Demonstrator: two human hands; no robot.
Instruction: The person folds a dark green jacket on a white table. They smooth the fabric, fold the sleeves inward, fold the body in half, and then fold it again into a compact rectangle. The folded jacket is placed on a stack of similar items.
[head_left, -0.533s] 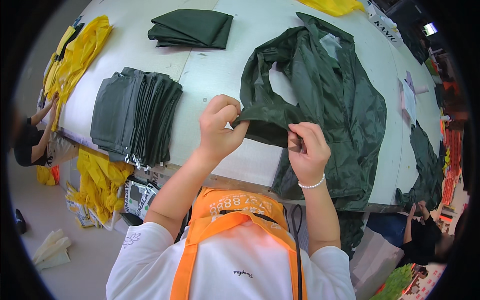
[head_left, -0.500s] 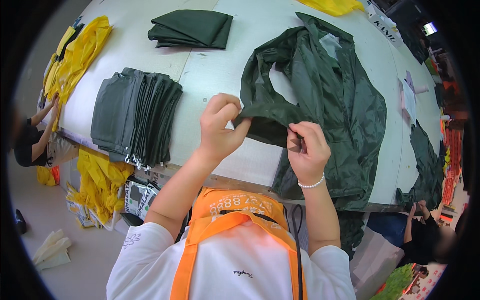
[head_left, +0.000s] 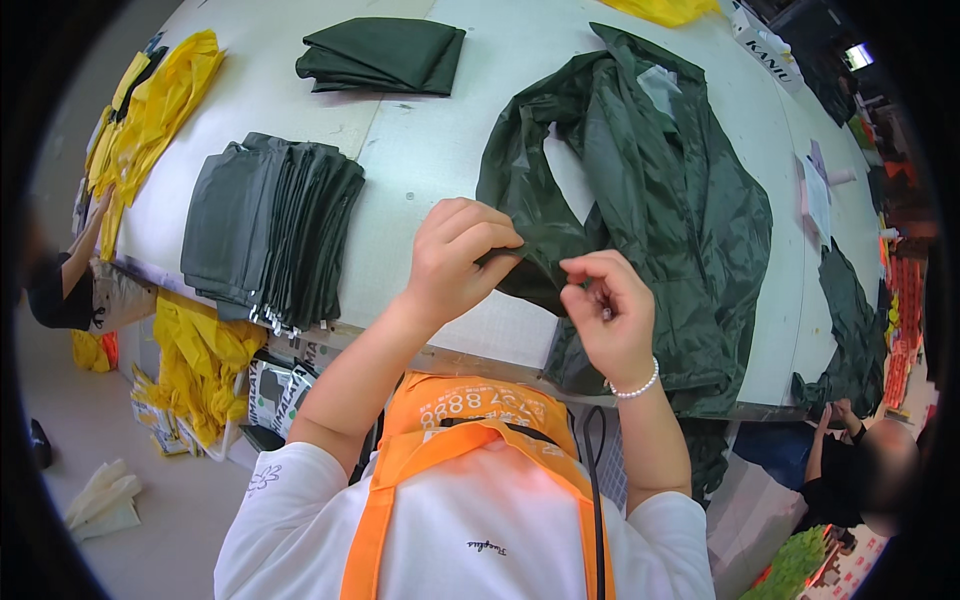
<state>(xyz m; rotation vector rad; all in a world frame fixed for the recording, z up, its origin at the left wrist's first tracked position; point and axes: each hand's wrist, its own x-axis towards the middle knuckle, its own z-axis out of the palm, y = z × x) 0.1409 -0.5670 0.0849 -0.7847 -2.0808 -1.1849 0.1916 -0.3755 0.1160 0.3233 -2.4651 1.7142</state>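
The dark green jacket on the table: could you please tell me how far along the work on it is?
Done, it seems: a fanned stack of folded dark pieces and one folded green piece lie on the white table. In hand: the left hand pinches an edge of the dark green jacket; the right hand is raised beside it, fingertips pinched. Left: the jacket lies spread open, unfolded, its lower edge hanging over the table's edge.

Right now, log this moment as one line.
left hand: pinching dark green jacket edge | right hand: raised beside it, fingers curled | stack of folded green pieces: left on table
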